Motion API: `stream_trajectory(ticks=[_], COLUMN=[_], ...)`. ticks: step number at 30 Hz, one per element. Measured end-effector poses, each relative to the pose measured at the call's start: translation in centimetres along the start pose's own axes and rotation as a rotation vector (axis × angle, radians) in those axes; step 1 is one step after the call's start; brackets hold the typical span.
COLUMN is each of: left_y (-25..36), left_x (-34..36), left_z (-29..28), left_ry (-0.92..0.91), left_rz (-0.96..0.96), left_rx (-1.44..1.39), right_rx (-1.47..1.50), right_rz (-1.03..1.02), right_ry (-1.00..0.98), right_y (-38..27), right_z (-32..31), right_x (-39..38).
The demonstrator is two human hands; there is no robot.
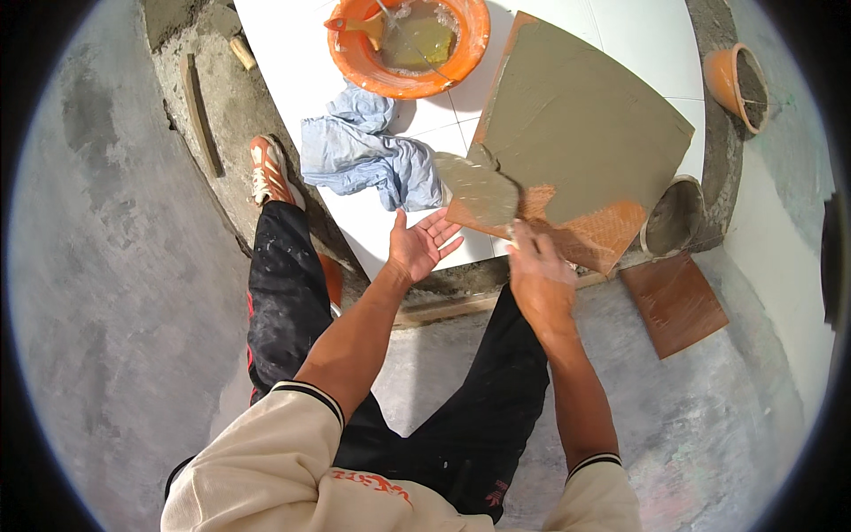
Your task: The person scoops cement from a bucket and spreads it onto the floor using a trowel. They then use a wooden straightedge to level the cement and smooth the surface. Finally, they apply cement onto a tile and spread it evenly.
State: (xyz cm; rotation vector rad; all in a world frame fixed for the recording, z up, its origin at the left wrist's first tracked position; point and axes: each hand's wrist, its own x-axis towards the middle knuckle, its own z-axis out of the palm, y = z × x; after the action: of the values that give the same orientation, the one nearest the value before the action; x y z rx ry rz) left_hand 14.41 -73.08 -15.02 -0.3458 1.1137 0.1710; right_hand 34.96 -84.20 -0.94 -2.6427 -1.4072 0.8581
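Observation:
My right hand (541, 270) is closed round the handle of a trowel (479, 193). Its blade, smeared by motion, lies over the near left corner of a large brown tile (612, 226). Wet grey mortar (585, 115) covers most of that tile, while the near edge shows bare brown with thin streaks. My left hand (421, 248) holds nothing, palm up with the fingers spread, just left of the tile's near corner. Beyond it a crumpled light blue cloth (368, 155) rests on the white tiled surface (452, 142).
An orange basin (409, 89) with murky water, a yellow sponge (425, 46) and an orange-handled tool (359, 31) stands at the back. Right are an orange bucket (722, 80), a grey-coated container (674, 213) and a brown square tile (675, 304). A wooden strip (202, 115) lies left.

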Motion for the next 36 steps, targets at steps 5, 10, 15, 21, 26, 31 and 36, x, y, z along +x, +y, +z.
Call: stream_trajectory(ticks=[5, 10, 15, 21, 26, 31, 36], left_y=[-2.8, -3.8, 0.7, 2.9, 3.1, 3.6, 3.7], left_x=[1.2, 0.9, 0.7, 1.1, 1.0, 1.1, 1.1], left_z=[-4.8, -3.3, -2.4, -1.1, -1.3, -0.7, 0.2], left_ry=[-0.246, -0.202, -0.071, -0.091, -0.071, -0.081, -0.065], left_rz=[0.022, 0.060, -0.019, -0.052, -0.045, -0.057, -0.053], left_rx=[-0.292, -0.287, -0.009, 0.210, 0.263, 0.352, 0.427], right_rx=[0.102, 0.582, 0.648, 0.504, 0.330, 0.452, 0.415], right_rz=[-0.073, -0.041, 0.306, 0.135, 0.026, 0.080, 0.030], right_ry=[-0.265, -0.079, -0.006, -0.174, -0.309, -0.103, -0.063], right_y=[-5.4, -5.3, 0.9, 7.8, 10.3, 11.1, 9.8], right_z=[3.4, 6.5, 6.1, -1.7, -2.8, 2.4, 7.0], right_x=[1.5, -1.2, -5.5, 0.7, -2.6, -9.6, -8.4])
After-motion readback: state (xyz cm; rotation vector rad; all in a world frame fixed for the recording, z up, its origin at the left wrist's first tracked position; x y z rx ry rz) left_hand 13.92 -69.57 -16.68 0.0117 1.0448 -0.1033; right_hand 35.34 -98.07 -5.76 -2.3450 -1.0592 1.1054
